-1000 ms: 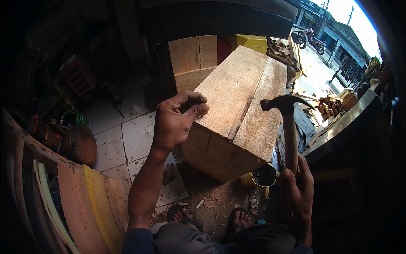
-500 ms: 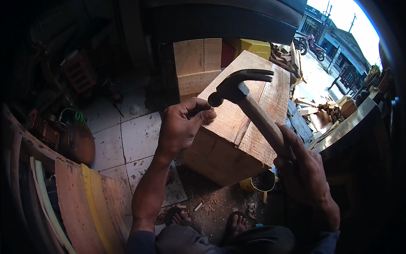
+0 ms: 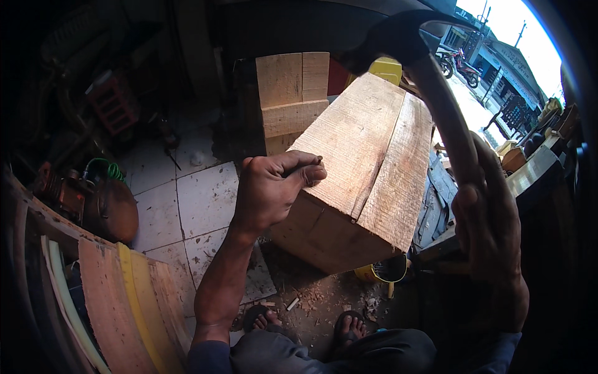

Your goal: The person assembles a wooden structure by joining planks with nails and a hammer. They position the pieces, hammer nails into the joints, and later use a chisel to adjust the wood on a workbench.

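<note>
- The left grip (image 3: 268,187) pinches a small nail-like piece (image 3: 320,159) between thumb and forefinger; only its top end shows, the rest being hidden by the fingers.
- Just under and to the right of that pinch lies the wooden box (image 3: 361,137), its top made of two boards with a dark seam between them. Whether the fingers touch its top, I cannot tell.
- The right grip (image 3: 489,212) is wrapped around the wooden handle of a claw hammer (image 3: 445,109). The dark, slightly blurred head is above and left of this grip, claw toward the right, well apart from the left grip.
- Between the two grips and nearer the body, a yellow container (image 3: 366,274) sits beside the box's lower corner.
- Beyond the left grip, lighter wooden blocks (image 3: 280,84) stand behind the box.
- Left of the left grip are pale floor tiles (image 3: 208,196) and, farther out, a round brown tank (image 3: 115,215).
- Below the left grip, toward the feet (image 3: 352,327), wood shavings (image 3: 311,302) litter the floor.
</note>
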The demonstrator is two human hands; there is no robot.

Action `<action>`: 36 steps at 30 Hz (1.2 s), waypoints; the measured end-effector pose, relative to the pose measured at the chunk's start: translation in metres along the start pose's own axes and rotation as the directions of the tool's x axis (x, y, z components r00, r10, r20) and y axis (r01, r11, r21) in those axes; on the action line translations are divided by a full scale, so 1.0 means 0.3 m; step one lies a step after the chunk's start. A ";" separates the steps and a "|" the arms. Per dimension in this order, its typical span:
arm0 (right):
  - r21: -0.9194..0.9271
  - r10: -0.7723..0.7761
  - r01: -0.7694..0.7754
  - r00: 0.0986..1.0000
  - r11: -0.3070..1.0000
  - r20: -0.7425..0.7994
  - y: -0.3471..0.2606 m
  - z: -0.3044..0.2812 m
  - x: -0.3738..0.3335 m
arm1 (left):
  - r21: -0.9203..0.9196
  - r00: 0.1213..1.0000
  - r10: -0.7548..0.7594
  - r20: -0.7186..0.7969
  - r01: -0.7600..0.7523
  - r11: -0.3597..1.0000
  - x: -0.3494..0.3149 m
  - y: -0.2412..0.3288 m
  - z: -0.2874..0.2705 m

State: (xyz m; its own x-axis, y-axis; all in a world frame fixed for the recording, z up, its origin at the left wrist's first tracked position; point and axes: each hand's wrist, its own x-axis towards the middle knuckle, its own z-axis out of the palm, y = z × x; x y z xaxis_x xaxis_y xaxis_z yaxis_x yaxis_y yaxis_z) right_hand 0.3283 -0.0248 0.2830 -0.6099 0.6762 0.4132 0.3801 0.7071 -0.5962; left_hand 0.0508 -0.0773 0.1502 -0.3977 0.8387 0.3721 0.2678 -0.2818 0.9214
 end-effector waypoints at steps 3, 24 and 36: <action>-0.123 -0.002 0.024 0.985 0.992 0.174 0.021 0.015 -0.003 | -0.032 0.998 0.057 0.022 -0.056 0.998 0.011 -0.014 0.016; -0.051 0.232 -0.227 0.928 0.973 0.292 -0.025 -0.059 -0.005 | 0.003 0.926 0.046 -0.374 -0.049 0.999 0.068 -0.095 -0.004; -0.133 -0.076 0.118 0.956 0.984 0.282 0.009 -0.057 0.056 | -0.273 0.972 -0.074 -0.221 0.011 0.962 0.074 -0.226 0.028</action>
State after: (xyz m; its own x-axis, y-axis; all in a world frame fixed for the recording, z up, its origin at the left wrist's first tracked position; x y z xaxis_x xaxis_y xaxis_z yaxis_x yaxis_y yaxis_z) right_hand 0.3310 -0.0082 0.3001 -0.8082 0.5346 0.2468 0.3950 0.8031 -0.4462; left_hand 0.0311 -0.0356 0.0951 -0.6004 0.7336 0.3183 0.0134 -0.3887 0.9213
